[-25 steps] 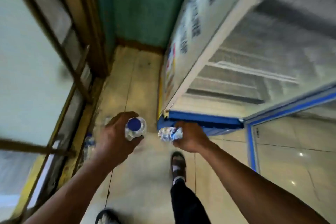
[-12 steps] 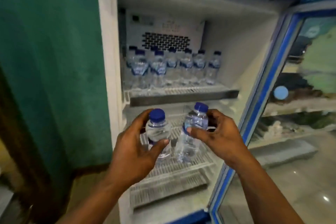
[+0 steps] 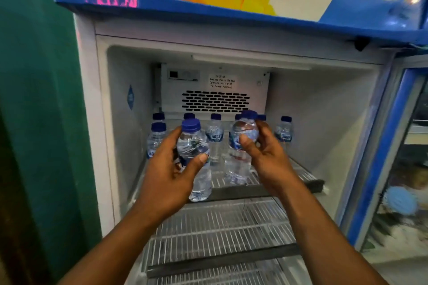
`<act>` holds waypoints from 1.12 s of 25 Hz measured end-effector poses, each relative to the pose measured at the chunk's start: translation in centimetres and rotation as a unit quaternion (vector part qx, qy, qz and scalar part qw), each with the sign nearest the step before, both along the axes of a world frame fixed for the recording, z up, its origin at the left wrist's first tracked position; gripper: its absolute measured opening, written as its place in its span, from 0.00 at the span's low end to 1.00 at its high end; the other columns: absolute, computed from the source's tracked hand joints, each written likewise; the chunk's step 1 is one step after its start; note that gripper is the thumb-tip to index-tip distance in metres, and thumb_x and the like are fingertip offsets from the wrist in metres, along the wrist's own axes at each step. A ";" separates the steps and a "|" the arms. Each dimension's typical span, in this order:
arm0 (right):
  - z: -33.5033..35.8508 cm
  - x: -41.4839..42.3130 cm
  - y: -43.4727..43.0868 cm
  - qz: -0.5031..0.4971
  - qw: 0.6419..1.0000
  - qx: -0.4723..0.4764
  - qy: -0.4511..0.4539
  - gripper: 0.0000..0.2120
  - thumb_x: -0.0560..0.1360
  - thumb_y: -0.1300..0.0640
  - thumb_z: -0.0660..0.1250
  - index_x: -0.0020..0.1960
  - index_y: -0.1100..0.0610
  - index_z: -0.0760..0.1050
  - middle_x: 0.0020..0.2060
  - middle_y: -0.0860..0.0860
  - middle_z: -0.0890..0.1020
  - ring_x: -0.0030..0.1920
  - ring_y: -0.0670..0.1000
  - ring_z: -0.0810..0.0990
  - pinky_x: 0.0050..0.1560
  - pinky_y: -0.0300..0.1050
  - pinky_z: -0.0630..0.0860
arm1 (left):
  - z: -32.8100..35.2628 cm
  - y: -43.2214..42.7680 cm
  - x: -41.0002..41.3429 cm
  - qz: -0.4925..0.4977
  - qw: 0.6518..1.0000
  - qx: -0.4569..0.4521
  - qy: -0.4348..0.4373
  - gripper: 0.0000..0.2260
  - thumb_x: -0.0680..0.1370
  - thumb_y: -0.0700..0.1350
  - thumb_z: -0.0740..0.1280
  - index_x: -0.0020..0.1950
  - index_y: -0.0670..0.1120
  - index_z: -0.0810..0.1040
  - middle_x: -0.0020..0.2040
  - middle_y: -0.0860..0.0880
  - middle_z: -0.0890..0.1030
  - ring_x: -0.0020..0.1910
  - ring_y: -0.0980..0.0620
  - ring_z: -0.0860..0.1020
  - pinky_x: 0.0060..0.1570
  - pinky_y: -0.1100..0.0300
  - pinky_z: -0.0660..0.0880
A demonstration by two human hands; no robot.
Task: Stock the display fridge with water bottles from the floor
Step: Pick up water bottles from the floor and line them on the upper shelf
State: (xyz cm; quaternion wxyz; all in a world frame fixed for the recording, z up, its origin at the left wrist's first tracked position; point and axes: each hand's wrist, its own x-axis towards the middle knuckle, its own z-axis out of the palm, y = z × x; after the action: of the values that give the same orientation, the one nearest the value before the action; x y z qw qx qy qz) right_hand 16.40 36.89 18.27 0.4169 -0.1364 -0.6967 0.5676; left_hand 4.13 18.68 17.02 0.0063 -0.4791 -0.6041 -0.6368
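The display fridge (image 3: 324,109) stands open in front of me. My left hand (image 3: 169,176) grips a clear water bottle with a blue cap (image 3: 196,183), held upright at the front of the top wire shelf (image 3: 305,176). My right hand (image 3: 266,155) grips a second water bottle (image 3: 243,132) by its upper part, just over the same shelf. Several stocked bottles (image 3: 284,132) with blue caps and blue labels stand in rows at the back of that shelf, partly hidden behind my hands.
A lower wire shelf (image 3: 220,227) lies below my forearms. The open glass door (image 3: 393,146) with a blue frame hangs at the right. A green wall (image 3: 39,99) runs along the left. A fan grille (image 3: 215,100) sits in the fridge's back panel.
I came up from the floor with a bottle in each hand. Both bottles have risen from the lower shelf level to the top shelf, closer to the stocked rows.
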 end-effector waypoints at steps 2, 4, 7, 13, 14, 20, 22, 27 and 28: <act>-0.7 -2.2 1.4 0.020 1.000 0.012 -0.021 0.22 0.75 0.53 0.70 0.66 0.40 0.68 0.65 0.48 0.78 0.62 0.48 0.79 0.63 0.51 0.77 | 0.0 0.4 -0.5 0.007 1.000 -0.003 0.014 0.29 0.72 0.56 0.70 0.72 0.59 0.66 0.63 0.58 0.78 0.59 0.58 0.78 0.59 0.50 0.77; -2.0 -4.1 2.4 0.026 0.998 0.035 -0.055 0.23 0.76 0.54 0.69 0.68 0.43 0.66 0.66 0.47 0.76 0.61 0.48 0.78 0.65 0.54 0.76 | -0.2 0.5 -0.8 0.011 1.000 -0.008 0.027 0.27 0.72 0.53 0.70 0.70 0.58 0.69 0.60 0.59 0.80 0.58 0.60 0.79 0.58 0.52 0.78; -3.5 -5.5 3.3 0.041 0.995 0.056 -0.078 0.23 0.78 0.54 0.68 0.70 0.47 0.65 0.65 0.46 0.77 0.62 0.49 0.79 0.65 0.58 0.75 | -0.9 0.3 -1.3 0.029 0.999 -0.016 0.037 0.27 0.71 0.55 0.70 0.70 0.58 0.69 0.60 0.60 0.80 0.58 0.60 0.79 0.58 0.53 0.78; -4.9 -5.3 3.3 0.010 0.983 0.097 -0.158 0.37 0.71 0.49 0.76 0.71 0.42 0.58 0.58 0.40 0.73 0.57 0.39 0.74 0.57 0.42 0.78 | -2.6 -0.3 -1.2 0.063 0.996 -0.049 0.037 0.28 0.70 0.58 0.70 0.68 0.68 0.66 0.63 0.60 0.78 0.59 0.60 0.78 0.58 0.58 0.77; -5.3 -5.4 3.4 -0.030 0.975 0.128 -0.178 0.39 0.68 0.47 0.78 0.71 0.42 0.59 0.57 0.43 0.74 0.56 0.42 0.75 0.56 0.45 0.78 | -2.6 -0.4 -1.1 0.069 0.996 -0.054 0.035 0.27 0.70 0.59 0.70 0.65 0.74 0.64 0.63 0.62 0.77 0.59 0.62 0.78 0.57 0.62 0.76; -5.2 -5.3 3.7 -0.089 0.954 0.207 -0.196 0.26 0.69 0.48 0.78 0.62 0.50 0.71 0.50 0.46 0.80 0.49 0.48 0.78 0.42 0.29 0.72 | -2.9 -0.2 -0.5 0.078 0.995 -0.068 0.011 0.24 0.68 0.59 0.70 0.60 0.74 0.64 0.55 0.70 0.76 0.54 0.69 0.77 0.48 0.75 0.73; -5.3 -5.5 3.5 -0.100 0.954 0.206 -0.192 0.26 0.70 0.50 0.76 0.64 0.52 0.72 0.50 0.45 0.78 0.49 0.46 0.76 0.40 0.24 0.67 | -3.2 0.1 -0.1 0.070 0.995 -0.064 0.003 0.23 0.69 0.56 0.70 0.59 0.72 0.65 0.50 0.76 0.77 0.52 0.74 0.76 0.46 0.77 0.73; -5.8 -5.6 3.8 -0.104 0.953 0.213 -0.187 0.28 0.71 0.49 0.76 0.67 0.52 0.71 0.54 0.47 0.80 0.51 0.45 0.77 0.45 0.31 0.70 | -3.4 0.9 0.7 0.072 0.994 -0.085 0.008 0.27 0.69 0.58 0.70 0.64 0.70 0.62 0.59 0.74 0.68 0.57 0.73 0.72 0.58 0.69 0.72; -5.9 -5.5 3.9 -0.097 0.955 0.206 -0.190 0.28 0.71 0.48 0.76 0.67 0.52 0.70 0.56 0.47 0.81 0.52 0.46 0.77 0.48 0.34 0.72 | -3.2 1.2 0.9 0.069 0.994 -0.086 0.009 0.26 0.69 0.58 0.70 0.63 0.70 0.62 0.60 0.72 0.69 0.57 0.72 0.72 0.58 0.69 0.72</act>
State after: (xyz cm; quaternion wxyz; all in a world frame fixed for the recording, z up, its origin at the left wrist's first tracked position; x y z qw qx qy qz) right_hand 10.88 40.77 12.41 0.3489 -0.2200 -0.8485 0.3316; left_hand 5.02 19.84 13.78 0.0139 -0.4410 -0.6882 -0.5759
